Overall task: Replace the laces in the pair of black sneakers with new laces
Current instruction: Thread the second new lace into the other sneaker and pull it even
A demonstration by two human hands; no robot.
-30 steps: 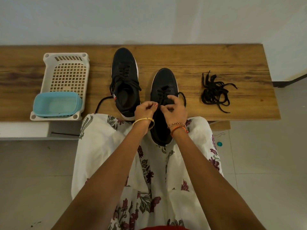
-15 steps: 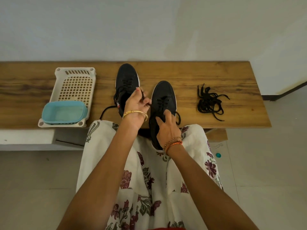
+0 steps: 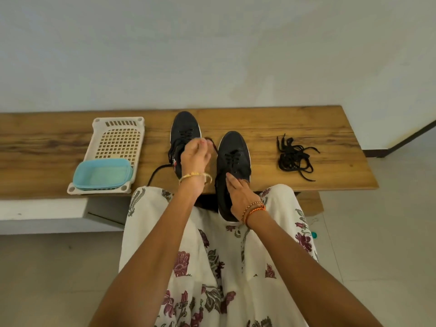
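Black lace [image 3: 213,147] came up from the right black fabric sneaker [image 3: 232,161], pinched in the left hand [image 3: 194,156]; right hand [image 3: 238,193], fingers straight, pressed the sneaker at the wooden desk's [image 3: 306,123] front edge — unlacing underway.

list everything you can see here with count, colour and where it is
sneakers: 2, black, side by side mid-bench, nearer one overhanging the front edge
loose laces: 1 tangled pile, black, on bench right of the sneakers
basket: 1, cream, bench left
tub: 1, light blue, inside basket's near end
bench: 1, brown wood, against the wall
left hand: 1, raised, pinching a lace end
right hand: 1, resting flat on the nearer sneaker
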